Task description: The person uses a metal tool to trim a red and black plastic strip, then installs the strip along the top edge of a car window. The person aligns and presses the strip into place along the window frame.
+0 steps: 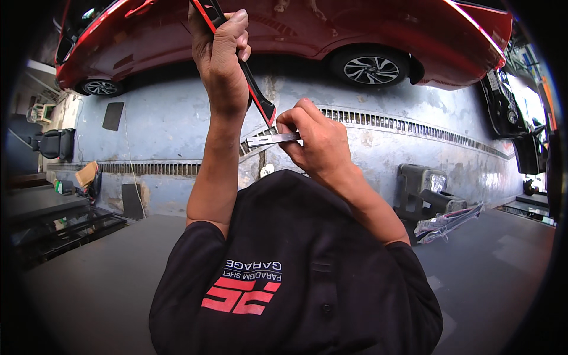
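My left hand [222,68] is raised and wrapped round a long black trim strip [259,100] with red lines along its edges. The strip slants down to the right, and its top runs out of view. At its pointed lower end is my right hand [319,139], with thumb and fingers closed round a slim silver cutter knife [266,140]. The knife lies nearly level and sticks out to the left, just below the strip's tip. Whether the right fingertips also pinch the strip's end, I cannot tell.
Ahead stands a red car [278,29], side-on. A slotted drain grate [384,122] crosses the grey-blue floor. To the right are a grey plastic work light [417,189] and a clear plastic bag [447,223]. A black car seat [56,144] and dark mats lie left.
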`<action>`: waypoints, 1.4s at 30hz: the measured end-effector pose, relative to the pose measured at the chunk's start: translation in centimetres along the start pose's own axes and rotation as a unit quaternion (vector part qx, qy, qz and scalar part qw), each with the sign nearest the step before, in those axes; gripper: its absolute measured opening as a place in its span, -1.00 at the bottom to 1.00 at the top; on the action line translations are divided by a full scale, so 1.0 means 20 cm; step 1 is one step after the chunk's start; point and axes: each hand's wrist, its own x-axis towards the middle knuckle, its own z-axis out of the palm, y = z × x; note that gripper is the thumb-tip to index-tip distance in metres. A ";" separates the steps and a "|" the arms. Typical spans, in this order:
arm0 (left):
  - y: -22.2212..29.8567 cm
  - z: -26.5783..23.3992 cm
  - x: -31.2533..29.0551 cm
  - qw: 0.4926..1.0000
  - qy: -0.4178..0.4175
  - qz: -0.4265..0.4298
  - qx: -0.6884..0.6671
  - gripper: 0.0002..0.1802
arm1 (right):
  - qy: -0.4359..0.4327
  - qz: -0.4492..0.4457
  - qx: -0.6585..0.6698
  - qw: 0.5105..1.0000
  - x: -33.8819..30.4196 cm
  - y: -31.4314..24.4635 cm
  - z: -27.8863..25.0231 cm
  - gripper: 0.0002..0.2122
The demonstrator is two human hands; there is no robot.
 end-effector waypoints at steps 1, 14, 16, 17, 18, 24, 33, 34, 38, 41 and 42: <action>0.00 0.00 0.00 1.000 -0.001 0.000 -0.002 -0.78 | 0.010 0.000 0.036 0.999 -0.01 0.01 0.00 -0.81; 0.07 -0.01 -0.06 0.999 0.014 0.003 -0.037 -0.63 | 0.012 0.023 0.117 0.993 -0.05 -0.05 -0.02 -0.80; 0.08 -0.02 -0.06 0.999 0.009 0.006 -0.049 -0.63 | 0.022 0.016 0.111 0.993 -0.05 -0.06 -0.02 -0.80; 0.09 -0.02 -0.06 0.998 0.007 0.001 -0.062 -0.62 | 0.027 0.012 0.108 0.994 -0.05 -0.07 -0.02 -0.81; 0.09 -0.02 -0.06 0.997 0.006 -0.004 -0.074 -0.62 | 0.029 0.015 0.111 0.993 -0.05 -0.07 -0.01 -0.81; 0.11 -0.04 -0.06 0.996 -0.017 -0.018 -0.091 -0.60 | 0.017 0.035 0.151 0.988 -0.05 -0.06 0.00 -0.80; 0.11 -0.03 -0.08 0.993 -0.005 -0.024 -0.113 -0.61 | 0.017 0.044 0.164 0.985 -0.04 -0.06 0.01 -0.82; 0.11 -0.04 -0.07 0.994 -0.008 -0.026 -0.109 -0.56 | 0.020 0.043 0.161 0.986 -0.04 -0.06 0.01 -0.83; 0.10 -0.05 -0.07 0.990 -0.014 -0.023 -0.136 -0.53 | 0.033 0.044 0.162 0.985 -0.03 -0.06 0.03 -0.82; 0.11 -0.06 -0.07 0.990 -0.017 -0.018 -0.135 -0.50 | 0.046 0.034 0.182 0.982 -0.03 -0.05 0.03 -0.84; 0.11 -0.06 -0.08 0.990 -0.018 -0.013 -0.139 -0.49 | 0.042 0.037 0.181 0.982 -0.04 -0.06 0.03 -0.82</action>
